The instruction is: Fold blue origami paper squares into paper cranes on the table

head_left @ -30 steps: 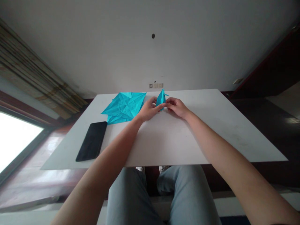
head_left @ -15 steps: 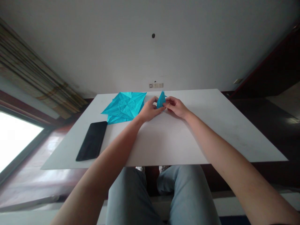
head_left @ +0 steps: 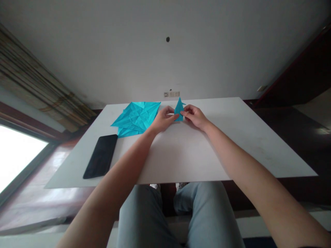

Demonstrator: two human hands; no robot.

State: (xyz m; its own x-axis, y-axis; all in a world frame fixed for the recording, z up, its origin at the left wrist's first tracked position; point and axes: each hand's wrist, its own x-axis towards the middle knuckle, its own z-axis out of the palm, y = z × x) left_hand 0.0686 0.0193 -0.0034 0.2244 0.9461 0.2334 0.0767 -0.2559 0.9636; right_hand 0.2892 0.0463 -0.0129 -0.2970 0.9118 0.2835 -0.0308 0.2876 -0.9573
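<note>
A small folded piece of blue paper [head_left: 179, 107] stands upright between my hands, over the far middle of the white table. It tapers to a point at the top, and a thin tip sticks out to its right. My left hand [head_left: 164, 119] pinches its lower left side, thumb in front. On the other side, my right hand [head_left: 194, 115] grips the right edge between thumb and fingers. The backs of both sets of fingertips are partly hidden by the paper. Creased blue paper sheets [head_left: 138, 117] lie spread out just left of my left hand.
A dark tablet or large phone [head_left: 100, 156] rests on the left part of the white table [head_left: 258, 148], beside my left forearm. Behind the table rises a grey wall with sockets [head_left: 171, 94]. A curtain [head_left: 38, 75] hangs at the left. My knees are below the near edge.
The folded paper has turned so that a broader, flat face shows, where narrow split points showed before. Both hands keep hold, with my left thumb drawn slightly left.
</note>
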